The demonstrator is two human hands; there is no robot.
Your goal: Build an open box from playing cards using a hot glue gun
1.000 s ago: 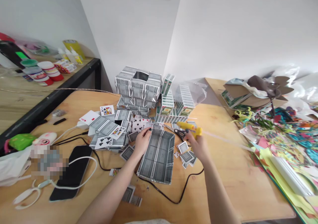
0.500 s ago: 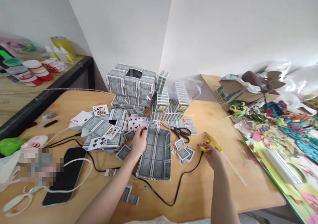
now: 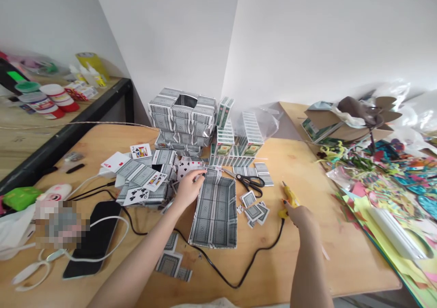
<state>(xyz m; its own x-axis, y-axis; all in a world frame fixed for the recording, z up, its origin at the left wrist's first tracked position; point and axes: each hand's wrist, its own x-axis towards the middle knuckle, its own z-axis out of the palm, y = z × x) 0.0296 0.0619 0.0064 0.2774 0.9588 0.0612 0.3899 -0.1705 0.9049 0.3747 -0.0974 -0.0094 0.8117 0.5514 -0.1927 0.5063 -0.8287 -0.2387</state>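
Note:
An open box made of grey-backed playing cards [image 3: 215, 212] lies at the middle of the table. My left hand [image 3: 190, 187] is closed at the box's top left corner, its fingertips pinched on the rim. To the right, my right hand [image 3: 297, 214] is wrapped round a yellow glue gun [image 3: 290, 196], whose nozzle points up and away. A black cord runs from the gun across the table, in front of the box. Between box and gun lie small cut card pieces [image 3: 254, 212] and black-handled scissors [image 3: 251, 181].
Behind stand a larger card-covered box [image 3: 182, 116] and stacked card packs [image 3: 223, 141]. Loose playing cards [image 3: 139, 173] and a black phone [image 3: 95, 239] are on the left. Coloured paper scraps [image 3: 382, 171] cover the right side. Paint jars [image 3: 58, 96] stand on a side shelf.
The glue gun has turned, its nozzle now more upright, and my right hand has shifted slightly right. More card pieces show at the lower left, beside the box. The view has shifted a little.

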